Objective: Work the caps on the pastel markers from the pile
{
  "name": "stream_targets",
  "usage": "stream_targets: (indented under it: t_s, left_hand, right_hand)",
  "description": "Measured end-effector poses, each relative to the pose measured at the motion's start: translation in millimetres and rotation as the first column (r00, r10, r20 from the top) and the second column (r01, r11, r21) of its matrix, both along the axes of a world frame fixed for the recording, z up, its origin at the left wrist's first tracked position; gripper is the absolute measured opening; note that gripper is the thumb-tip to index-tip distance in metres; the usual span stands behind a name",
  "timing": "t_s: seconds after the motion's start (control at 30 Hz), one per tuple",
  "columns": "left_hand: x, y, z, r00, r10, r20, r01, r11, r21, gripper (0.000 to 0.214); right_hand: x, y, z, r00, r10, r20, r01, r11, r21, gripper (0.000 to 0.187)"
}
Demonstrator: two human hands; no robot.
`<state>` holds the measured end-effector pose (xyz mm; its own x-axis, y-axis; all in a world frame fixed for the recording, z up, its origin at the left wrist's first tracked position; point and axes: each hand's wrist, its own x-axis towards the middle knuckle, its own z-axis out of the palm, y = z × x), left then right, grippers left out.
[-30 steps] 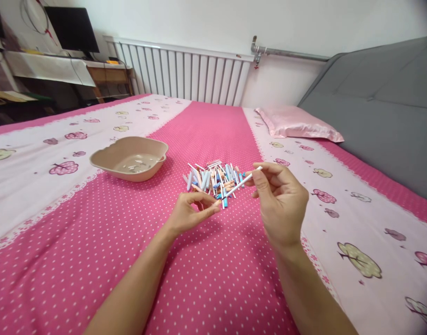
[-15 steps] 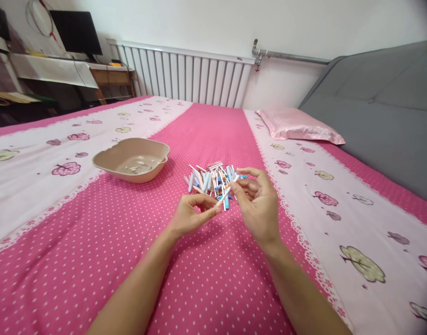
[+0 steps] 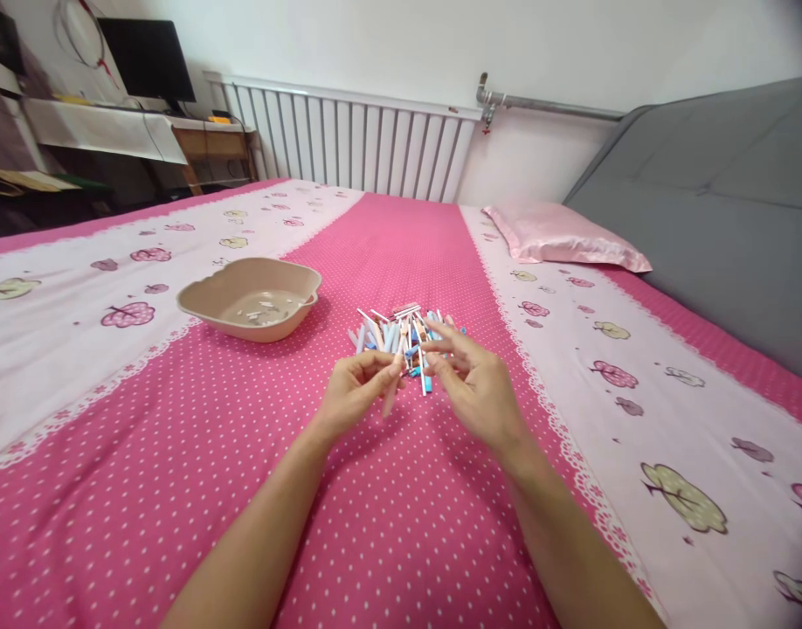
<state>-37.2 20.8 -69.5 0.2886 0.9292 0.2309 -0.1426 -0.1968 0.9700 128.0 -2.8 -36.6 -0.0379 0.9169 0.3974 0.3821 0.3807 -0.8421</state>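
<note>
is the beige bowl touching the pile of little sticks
Apart. The head view shows the beige bowl left of the pile of sticks, with a strip of pink dotted sheet between them.

**Pink Dots and Pastel Sticks**

The bedspread (image 3: 388,515) was hot pink with white polka dots, flanked by pale pink bands printed with trees. A beige bowl (image 3: 250,299) sat beside blue, white and peach sticks (image 3: 401,336). The pillow (image 3: 558,236) was satin pink, the headboard (image 3: 715,201) grey.

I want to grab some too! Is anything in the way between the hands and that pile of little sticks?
Nothing visible is. The left hand and right hand sit right at the near edge of the pile of sticks on the pink bedsheet. The bowl stands off to the left, clear of them.
</note>
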Motion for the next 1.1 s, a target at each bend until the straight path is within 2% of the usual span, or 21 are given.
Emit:
stream_targets:
  t_s: [0.07,0.13,0.27,0.37,0.47,0.6,0.7,0.83,0.93,1.0,1.1]
  left_hand:
    - [-3.6,4.2,-0.8,0.996,0.087,0.016,-0.086,0.996,-0.016,0.023]
    - [-8.3,9.9,-3.4,0.978,0.206,0.037,-0.204,0.977,-0.06,0.026]
    - [-16.1,19.1,-8.5,0.92,0.383,0.086,-0.363,0.913,-0.185,0.034]
    - [-18.4,20.3,-8.5,0.892,0.445,0.083,-0.421,0.883,-0.208,0.035]
    - [-18.7,19.1,-7.1,0.874,0.481,0.069,-0.462,0.866,-0.191,0.036]
    - [-18.6,19.2,-7.0,0.869,0.491,0.063,-0.473,0.861,-0.188,0.036]
    - [-18.5,19.9,-7.4,0.867,0.494,0.065,-0.475,0.859,-0.193,0.037]
    - [-18.9,19.9,-7.6,0.871,0.488,0.058,-0.472,0.863,-0.18,0.035]
    - [-18.8,19.8,-7.5,0.876,0.479,0.054,-0.463,0.867,-0.185,0.033]
    - [-18.5,20.0,-7.4,0.878,0.475,0.055,-0.457,0.868,-0.194,0.032]
    - [-17.7,20.1,-7.1,0.879,0.474,0.049,-0.456,0.866,-0.204,0.032]
  right_hand:
    - [8.2,8.1,-3.8,0.998,-0.052,-0.017,0.052,0.999,-0.004,0.047]
    - [14.2,17.5,-11.1,0.993,-0.11,0.038,0.111,0.993,-0.027,0.045]
    - [11.6,31.4,-31.0,0.93,-0.113,0.35,0.143,0.988,-0.061,0.028]
    - [-0.4,34.7,-47.0,0.863,-0.01,0.505,-0.001,1.0,0.021,0.027]
    - [-10.9,35.8,-64.2,0.813,0.078,0.577,-0.157,0.984,0.089,0.031]
    - [-14.7,38.1,-81.9,0.753,0.098,0.651,-0.209,0.973,0.095,0.036]
    - [-14.4,38.3,-83.4,0.746,0.101,0.658,-0.203,0.976,0.081,0.031]
    - [-15.3,35.6,-73.0,0.761,0.094,0.641,-0.159,0.986,0.044,0.016]
    - [-13.2,36.7,-65.9,0.782,0.084,0.617,-0.141,0.989,0.044,0.013]
    - [-7.7,40.9,-65.6,0.827,-0.005,0.562,-0.06,0.994,0.097,0.016]
    - [5.9,50.9,-74.0,0.86,-0.22,0.46,0.16,0.973,0.166,0.023]
